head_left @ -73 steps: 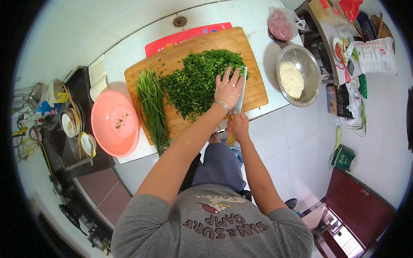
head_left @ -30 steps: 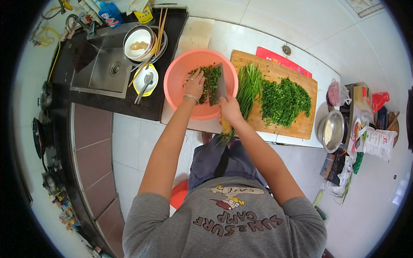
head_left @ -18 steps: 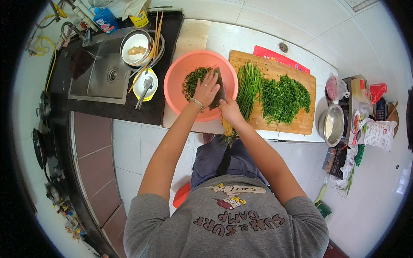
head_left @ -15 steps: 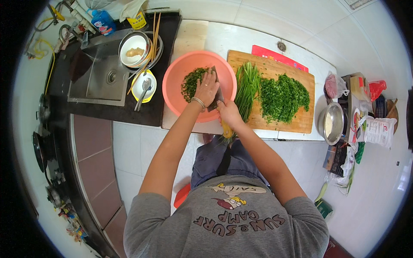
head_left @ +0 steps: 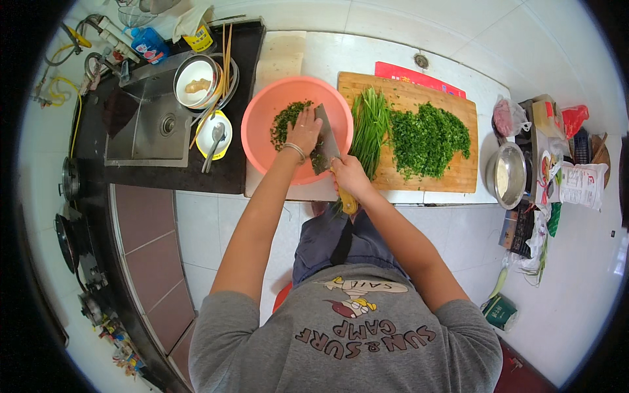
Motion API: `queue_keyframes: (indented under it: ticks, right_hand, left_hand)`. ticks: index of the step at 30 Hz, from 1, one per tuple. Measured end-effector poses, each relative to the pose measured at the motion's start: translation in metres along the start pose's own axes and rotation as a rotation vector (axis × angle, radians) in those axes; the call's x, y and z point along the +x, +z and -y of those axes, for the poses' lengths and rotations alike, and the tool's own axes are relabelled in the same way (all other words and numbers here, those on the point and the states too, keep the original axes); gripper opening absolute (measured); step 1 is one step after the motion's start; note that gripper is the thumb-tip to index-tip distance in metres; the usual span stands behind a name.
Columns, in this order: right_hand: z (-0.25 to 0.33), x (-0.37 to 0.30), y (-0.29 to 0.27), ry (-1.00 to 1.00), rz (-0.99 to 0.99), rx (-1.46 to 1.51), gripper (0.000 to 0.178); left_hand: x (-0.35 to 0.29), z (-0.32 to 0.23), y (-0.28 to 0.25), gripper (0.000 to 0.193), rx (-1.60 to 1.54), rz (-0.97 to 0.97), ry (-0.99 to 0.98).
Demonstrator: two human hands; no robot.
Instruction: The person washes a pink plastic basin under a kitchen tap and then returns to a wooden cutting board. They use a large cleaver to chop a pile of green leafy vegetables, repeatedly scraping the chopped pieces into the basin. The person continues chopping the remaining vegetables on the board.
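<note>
A cleaver (head_left: 327,139) is over the pink basin (head_left: 252,154), its yellow handle wrapped by my right hand (head_left: 350,177). My left hand (head_left: 303,133) lies beside the blade with its fingers stretched out, above the basin's inside. Chopped greens (head_left: 283,122) rest on the basin's bottom, partly covered by that hand, and more bits show by the blade's lower edge. To the right stands a wooden cutting board (head_left: 473,180). It bears a bundle of long uncut chives (head_left: 369,128) and a wide pile of chopped greens (head_left: 429,141).
At left are a steel sink (head_left: 167,124), stacked bowls (head_left: 195,82) with chopsticks, and a small yellow-rimmed bowl (head_left: 213,134) holding a spoon. A metal bowl (head_left: 508,175) sits at the right end. A red flat package (head_left: 419,80) lies behind the board.
The cleaver blade has turned and now shows its broad side. My left hand has moved slightly left, away from the blade's face, and its fingers have come off it.
</note>
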State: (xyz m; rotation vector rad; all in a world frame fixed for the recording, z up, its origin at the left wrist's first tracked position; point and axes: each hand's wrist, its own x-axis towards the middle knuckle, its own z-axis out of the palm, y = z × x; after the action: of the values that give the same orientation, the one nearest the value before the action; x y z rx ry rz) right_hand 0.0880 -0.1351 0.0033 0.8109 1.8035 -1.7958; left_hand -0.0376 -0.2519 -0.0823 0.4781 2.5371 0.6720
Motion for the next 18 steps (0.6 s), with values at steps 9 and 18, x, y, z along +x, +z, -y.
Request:
queue_keyframes:
  ticks: [9,18]
  right_hand:
    - [-0.016,0.022,-0.007,-0.027,-0.083,0.107,0.029]
    - [-0.014,0.003,-0.016,0.020,-0.019,0.190,0.027]
  left_hand:
    - [-0.051,-0.007,0.017,0.057,0.031,-0.121,0.244]
    - [-0.033,0.041,0.040,0.055,0.248,-0.150,0.042]
